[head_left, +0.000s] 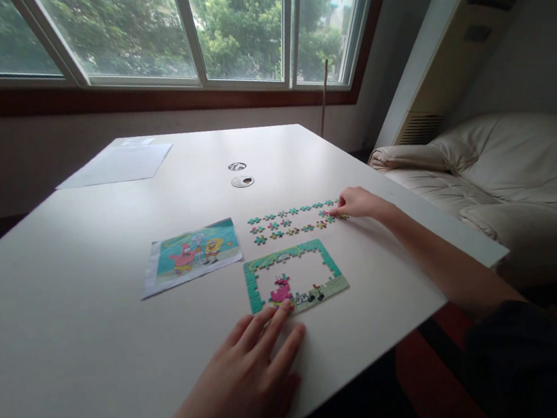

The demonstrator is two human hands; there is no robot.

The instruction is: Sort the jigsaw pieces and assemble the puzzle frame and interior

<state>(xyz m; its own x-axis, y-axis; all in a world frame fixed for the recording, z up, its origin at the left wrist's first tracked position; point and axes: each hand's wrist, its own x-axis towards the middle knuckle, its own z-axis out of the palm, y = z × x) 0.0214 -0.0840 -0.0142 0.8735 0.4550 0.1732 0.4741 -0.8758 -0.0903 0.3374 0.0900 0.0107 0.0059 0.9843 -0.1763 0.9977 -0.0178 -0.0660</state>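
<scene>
A partly assembled jigsaw puzzle (337, 283) lies flat on the white table, its teal and green border joined around a bare middle. Within it, a pink cartoon figure (282, 290) stands at the lower left. My left hand (260, 359) rests at the puzzle's near edge with fingers stretched out, the fingertips touching its lower left part. Beyond the puzzle, loose puzzle pieces (307, 228) are laid out in three rows. At the right end of these rows, my right hand (355, 203) has thumb and fingers closed at a small piece, partly covering the pieces there.
Left of the puzzle lies a printed cartoon picture (195, 252) on paper. White sheets (117, 163) sit at the table's far left. Two round cable holes (242, 181) are set in the tabletop (89, 271). A cream sofa (520, 168) stands to the right, windows behind.
</scene>
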